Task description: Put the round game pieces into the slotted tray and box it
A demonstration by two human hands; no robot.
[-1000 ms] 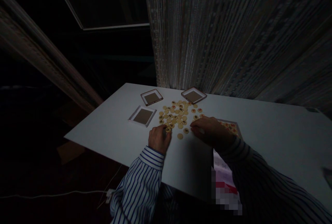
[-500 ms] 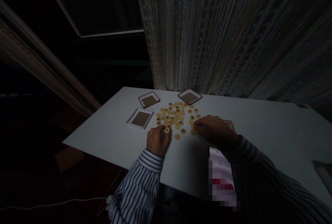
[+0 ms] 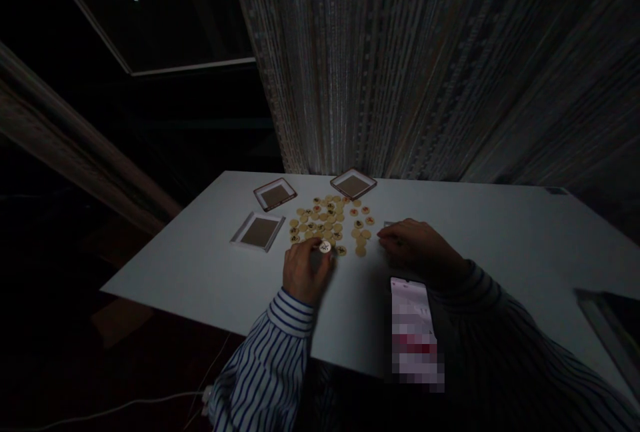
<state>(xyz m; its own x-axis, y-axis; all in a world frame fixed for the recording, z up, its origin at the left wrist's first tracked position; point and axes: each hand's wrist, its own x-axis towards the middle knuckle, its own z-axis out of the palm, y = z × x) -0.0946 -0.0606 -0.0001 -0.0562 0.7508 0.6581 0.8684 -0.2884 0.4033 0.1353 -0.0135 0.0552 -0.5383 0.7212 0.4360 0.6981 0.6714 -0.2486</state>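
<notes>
My left hand [image 3: 304,271] pinches a round wooden Chinese chess piece [image 3: 325,246] between thumb and fingers, its dark character facing up, at the near edge of the scattered pieces. To the right, my right hand [image 3: 417,245] hovers low over the table with fingertips pressed together; whether a piece is between them is too dark to see. Many loose chess pieces [image 3: 328,217] lie spread on the white table [image 3: 200,252], some showing red or dark characters, others plain side up. Behind my right hand peeks the edge of a pale tray [image 3: 389,224], mostly covered.
Beyond the pieces lie two shallow brown-rimmed box parts, one at the left [image 3: 275,194] and one at the back [image 3: 353,183]. A pale tray [image 3: 258,231] sits left of the pieces. A lit phone [image 3: 411,305] lies near the front edge. Curtains [image 3: 400,72] hang behind the table.
The view has shifted, so the table appears farther left. Both hands have moved right relative to the pieces; my right hand is now apart from them. The chess piece stays in my left hand.
</notes>
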